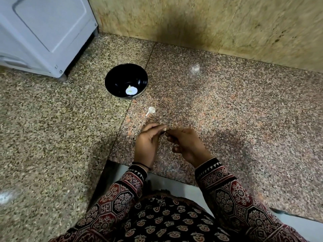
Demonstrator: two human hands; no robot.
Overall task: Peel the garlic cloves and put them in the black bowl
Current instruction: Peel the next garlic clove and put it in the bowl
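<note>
A black bowl (126, 80) stands on the granite counter, with a pale peeled clove (130, 90) lying at its bottom. Between the bowl and my hands a piece of garlic with a thin stem (151, 110) lies on the stone. My left hand (148, 143) pinches a small pale garlic clove (164, 128) at its fingertips. My right hand (186, 144) meets it from the right, its fingertips pinching the same clove. Most of the clove is hidden by my fingers.
A white appliance (43, 32) stands at the back left of the granite counter (227, 102). A stone wall (209, 20) runs along the back. The counter's front edge (174, 179) lies just below my wrists.
</note>
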